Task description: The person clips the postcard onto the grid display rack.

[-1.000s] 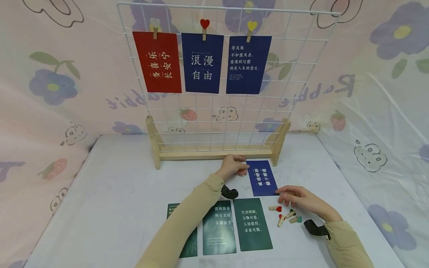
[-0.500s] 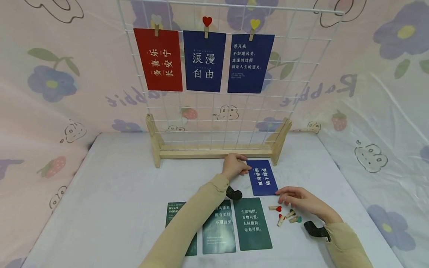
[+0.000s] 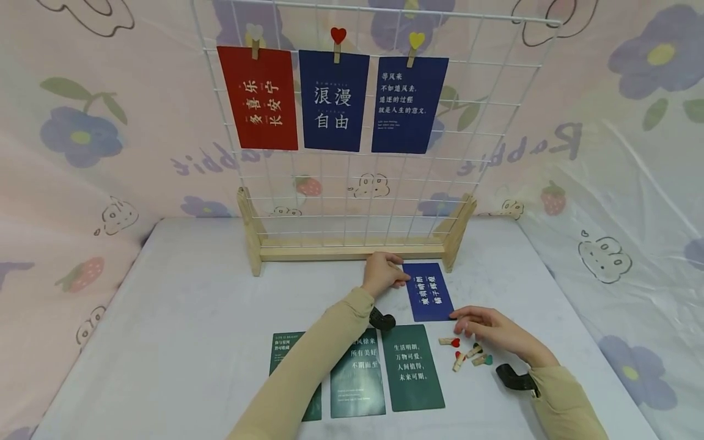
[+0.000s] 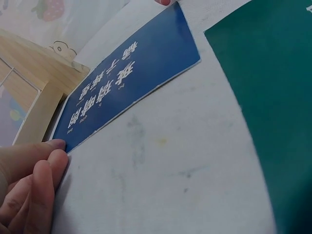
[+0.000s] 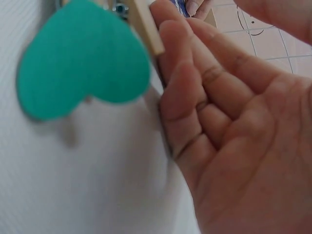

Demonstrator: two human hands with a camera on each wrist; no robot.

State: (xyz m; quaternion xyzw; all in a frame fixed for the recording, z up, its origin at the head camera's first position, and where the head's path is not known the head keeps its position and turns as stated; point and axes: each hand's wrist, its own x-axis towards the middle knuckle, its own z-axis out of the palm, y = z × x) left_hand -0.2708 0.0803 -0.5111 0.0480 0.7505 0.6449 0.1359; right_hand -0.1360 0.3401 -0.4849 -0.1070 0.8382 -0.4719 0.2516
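A white-covered counter (image 3: 192, 342) is carrying a wire rack (image 3: 324, 252). The left hand (image 3: 382, 274), fingers partly bent, is touching the upper-left corner of a blue card (image 3: 428, 293) lying before the rack; whether it is pinching I cannot tell. The right hand (image 3: 497, 329), relaxed and gripping nothing, is resting a fingertip at the lower-right corner. Three green cards (image 3: 415, 366) are lying nearer, three hanging cards (image 3: 334, 104) are lining the grid, and four heart-topped clips (image 3: 480, 360) are lying beside the right hand.

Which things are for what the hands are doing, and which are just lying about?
In the job:
blue card on the table
left hand
right hand
probably the rack and loose clips

Just there for now:
three green cards, lying flat
hanging red card
two hanging blue cards
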